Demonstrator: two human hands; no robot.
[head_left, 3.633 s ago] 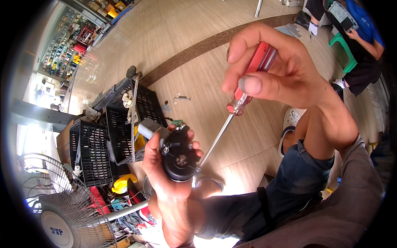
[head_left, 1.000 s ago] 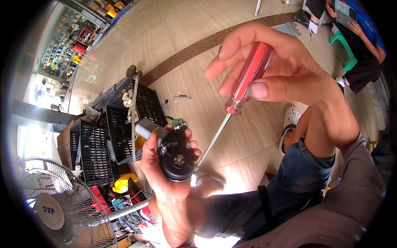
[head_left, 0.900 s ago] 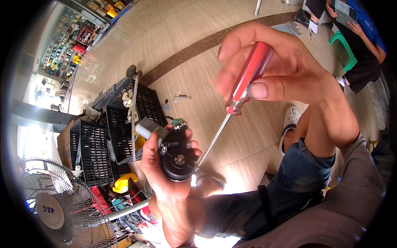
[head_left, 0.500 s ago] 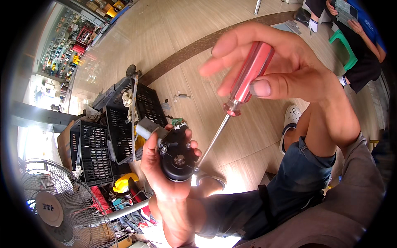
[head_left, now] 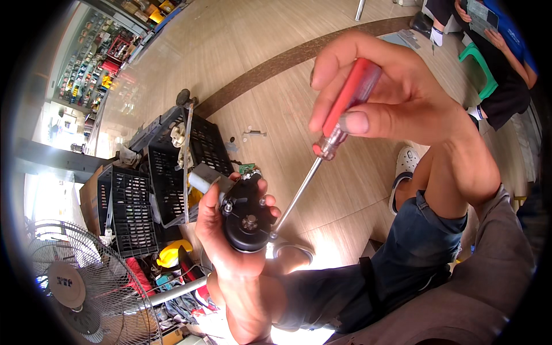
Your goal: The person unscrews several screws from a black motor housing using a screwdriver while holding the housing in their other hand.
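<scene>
My right hand (head_left: 391, 95) is closed round the red, partly clear handle of a screwdriver (head_left: 350, 103). Its metal shaft slants down to the left, and the tip meets a small screw at the lower right edge of a black gear motor (head_left: 248, 221). The motor has a round black housing, a shaft in its middle and a grey metal cylinder at its upper left. Wrapped round it from below is my left hand (head_left: 233, 253), thumb on the left side and fingertips showing on the right.
Black plastic crates (head_left: 135, 210) stand at the left, with a wire-caged fan (head_left: 86, 287) below them. A yellow thing (head_left: 172, 253) lies beside the fan. On the floor is a small metal bracket (head_left: 255, 133). Another person sits at the upper right near a green stool (head_left: 486, 72).
My right fingers have drawn in round the screwdriver handle, and the handle has turned and shifted slightly right. The tip stays at the screw. My left hand and the gear motor have barely moved.
</scene>
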